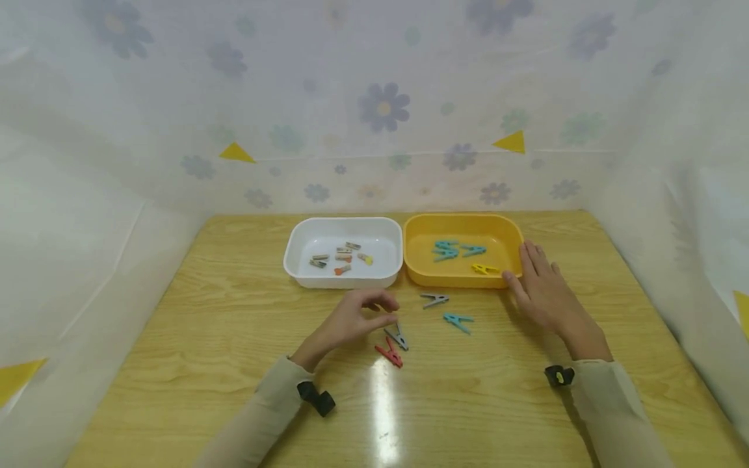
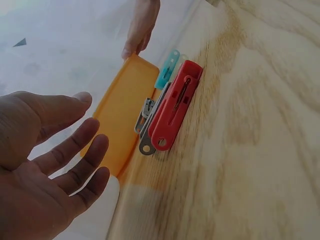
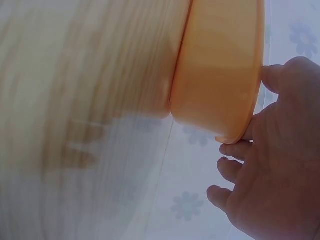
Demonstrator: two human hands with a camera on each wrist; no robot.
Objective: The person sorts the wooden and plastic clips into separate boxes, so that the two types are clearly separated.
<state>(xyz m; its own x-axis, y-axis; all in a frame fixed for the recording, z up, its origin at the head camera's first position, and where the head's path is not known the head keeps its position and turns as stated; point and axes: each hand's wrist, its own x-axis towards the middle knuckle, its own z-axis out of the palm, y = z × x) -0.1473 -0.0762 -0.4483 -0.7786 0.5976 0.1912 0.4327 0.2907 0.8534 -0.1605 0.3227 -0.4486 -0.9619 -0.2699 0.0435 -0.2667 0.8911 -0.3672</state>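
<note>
My left hand hovers over the table just in front of the white tub, fingers loosely bent with nothing between them. Right beside its fingertips lies a grey clothespin, with a red clothespin just nearer to me. In the left wrist view the red clothespin partly covers the grey ones. Farther right are another grey clothespin and a teal clothespin. My right hand rests at the near right corner of the yellow tub, thumb touching its rim and fingers extended along the side.
Several teal clothespins and one yellow clothespin lie in the yellow tub. Beside it, the white tub holds several small wooden clothespins, some with orange or yellow ends. Flowered sheeting encloses the wooden table behind and at both sides.
</note>
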